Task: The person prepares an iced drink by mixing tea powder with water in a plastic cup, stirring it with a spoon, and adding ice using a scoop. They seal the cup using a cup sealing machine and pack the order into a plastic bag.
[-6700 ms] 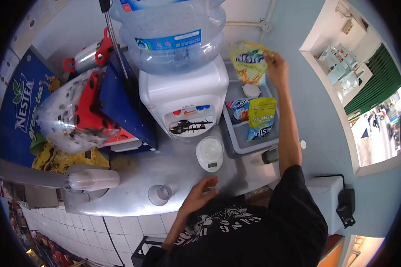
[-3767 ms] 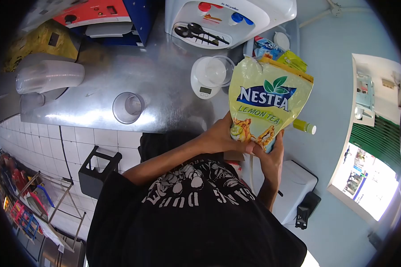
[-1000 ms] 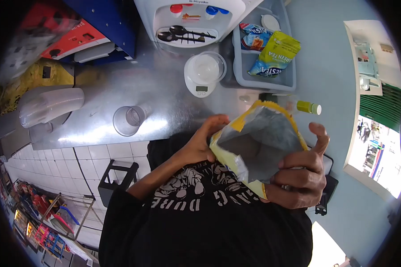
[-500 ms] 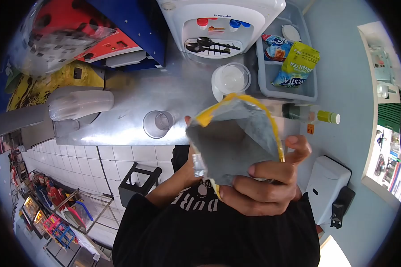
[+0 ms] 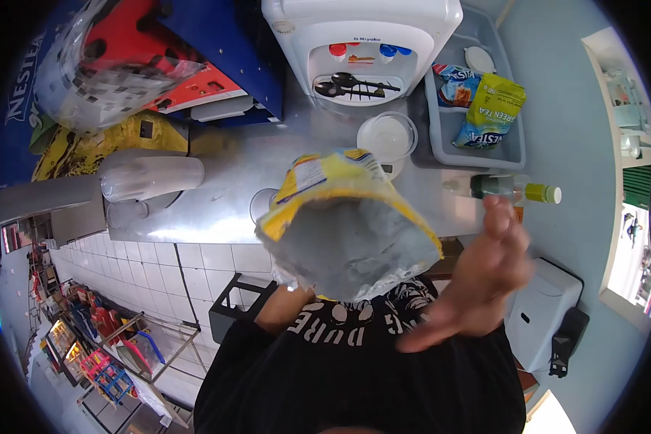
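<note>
Holding pouch [image 5: 349, 235] — left hand [image 5: 289, 298] mostly hidden

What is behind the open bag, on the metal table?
Behind the bag, part of a clear cup and most of the white scale can be seen. The bag covers the cup's remainder and some of the table.

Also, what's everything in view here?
Opened foil-lined bag: one, yellow and silver, above counter's near edge
Steel counter: one, silver, mid-view
Plastic dispenser: one, white, counter's back
Plastic spoons: two, black, on dispenser
Kitchen scale: one, white, under round container
Round container: one, clear, on scale
Plastic tray: one, grey-blue, right
Shiny packets: two, green and blue, in tray
Capped bottle: one, clear and green, near tray
Plastic cup: one, clear, behind bag
Plastic stool: one, black, floor
Left hand: one, brown, mostly behind bag
Right hand: one, brown, beside bag
</note>
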Motion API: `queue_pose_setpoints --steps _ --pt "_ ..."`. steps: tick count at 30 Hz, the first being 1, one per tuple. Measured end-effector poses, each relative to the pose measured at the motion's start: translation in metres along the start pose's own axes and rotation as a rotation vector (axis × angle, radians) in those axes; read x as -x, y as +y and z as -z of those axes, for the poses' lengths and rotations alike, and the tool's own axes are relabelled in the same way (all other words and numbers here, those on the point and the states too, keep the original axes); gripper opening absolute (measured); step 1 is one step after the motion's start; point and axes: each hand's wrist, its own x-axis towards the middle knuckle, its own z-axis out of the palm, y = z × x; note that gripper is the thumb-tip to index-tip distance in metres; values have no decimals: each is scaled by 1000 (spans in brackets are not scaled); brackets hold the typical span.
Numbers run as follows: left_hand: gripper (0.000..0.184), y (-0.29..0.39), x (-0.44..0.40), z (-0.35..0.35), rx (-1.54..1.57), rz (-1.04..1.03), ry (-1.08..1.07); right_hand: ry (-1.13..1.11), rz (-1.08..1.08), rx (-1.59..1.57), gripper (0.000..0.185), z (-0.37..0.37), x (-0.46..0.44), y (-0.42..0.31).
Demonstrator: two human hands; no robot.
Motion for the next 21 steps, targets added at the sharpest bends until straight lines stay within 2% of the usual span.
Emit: queue_pose_setpoints --steps 3,5,7,9,11,13,16,18,20,21 --pt "90 3 0 2 -14 -3 8 -34 -672 86 37 26 -12 31" --pt "88 4 -2 3 -17 -3 12 -418 -798 163 30 19 -25 80" --pt "86 2 -5 5 -21 -6 3 -760 -750 168 26 2 -4 140" --pt "84 0 -7 6 -28 -12 1 -954 -770 157 28 -26 12 192" --pt "82 -2 -10 6 -14 -23 9 -1057 -676 278 34 -69 45 264" --pt "80 -3 -10 6 -3 -51 15 -1111 -670 332 36 -87 61 297" --pt "77 -4 -11 13 33 -106 52 -1165 -629 391 38 -88 60 302" --pt "75 0 -14 15 60 -163 80 -1056 -641 255 37 -74 36 275" --pt "73 5 -19 11 80 -226 99 -1025 -859 137 35 -50 0 229" --pt "72 10 -23 4 87 -263 103 -933 -872 65 33 -37 -10 209"
